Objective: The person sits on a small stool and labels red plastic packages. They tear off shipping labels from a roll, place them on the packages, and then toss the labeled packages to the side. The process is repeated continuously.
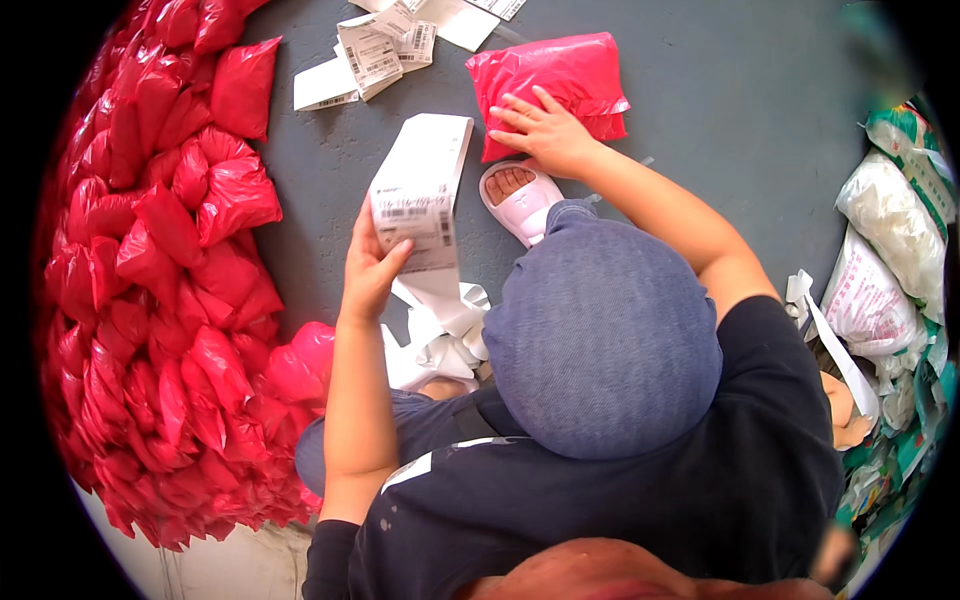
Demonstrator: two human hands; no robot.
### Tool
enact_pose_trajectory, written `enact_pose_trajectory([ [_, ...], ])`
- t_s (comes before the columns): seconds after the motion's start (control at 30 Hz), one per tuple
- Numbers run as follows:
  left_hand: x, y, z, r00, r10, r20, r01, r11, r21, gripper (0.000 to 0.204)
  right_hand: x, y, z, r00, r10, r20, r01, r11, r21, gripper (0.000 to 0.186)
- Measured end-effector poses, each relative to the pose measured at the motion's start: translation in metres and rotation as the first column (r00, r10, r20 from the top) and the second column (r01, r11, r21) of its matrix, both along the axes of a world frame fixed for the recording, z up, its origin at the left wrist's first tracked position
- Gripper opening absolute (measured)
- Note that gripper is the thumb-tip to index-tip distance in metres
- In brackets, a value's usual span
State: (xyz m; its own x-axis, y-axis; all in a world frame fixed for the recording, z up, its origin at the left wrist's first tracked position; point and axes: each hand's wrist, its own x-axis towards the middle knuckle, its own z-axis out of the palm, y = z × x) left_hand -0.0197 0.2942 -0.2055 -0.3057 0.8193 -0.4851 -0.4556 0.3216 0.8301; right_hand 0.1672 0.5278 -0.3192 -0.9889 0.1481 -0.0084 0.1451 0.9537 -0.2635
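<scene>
Parcel (550, 85), one, red plastic, flat, laid on the grey floor (740, 110); taken as landmark. Right hand (545, 132): fingers spread, palm down, resting on the parcel's near part, not gripping. Left hand (370, 268): closed on the label strip, thumb over its printed face, raised to the left of the parcel and nearer the body; the two hands are well apart. Label strip (425, 190), one, white, folded over, part blank and part printed with bars. Waste paper (450, 340), white, crumpled, nearer the body than the parcel and to its left; whether it joins the label strip cannot be told. Labels (372, 55), several, white, printed, lying loose and overlapping to the left of the parcel. Slipper (522, 200), one, pale pink, worn, just on the parcel's near side; denim knee (605, 330) beyond it toward the body. Heap (190, 300) of red bags, many, well to the left of the parcel. Sacks (895, 240), white and green, well to its right. Progress, as judged: this parcel is in place under the hand, and its visible upper face bears no label, so its labelling seems not yet done; printed stock remains both in the left hand and on the floor. Whether the heap's bags are finished cannot be told; no labels can be made out on them.
</scene>
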Motion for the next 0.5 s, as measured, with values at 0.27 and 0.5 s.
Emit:
enact_pose_trajectory([
  [0.27,0.004,-0.004,-0.011,0.999,-0.045,-0.019,0.044,0.997,-0.068,0.073,-0.08,0.018,-0.042,0.938,-0.298,-0.177,0.295,0.954,-0.046,0.037],
  [0.5,0.009,0.039,-0.009,0.989,-0.079,-0.122,0.078,0.997,-0.007,0.083,-0.056,-0.021,0.063,0.932,-0.314,-0.184,0.026,0.561,-0.827,0.036],
])
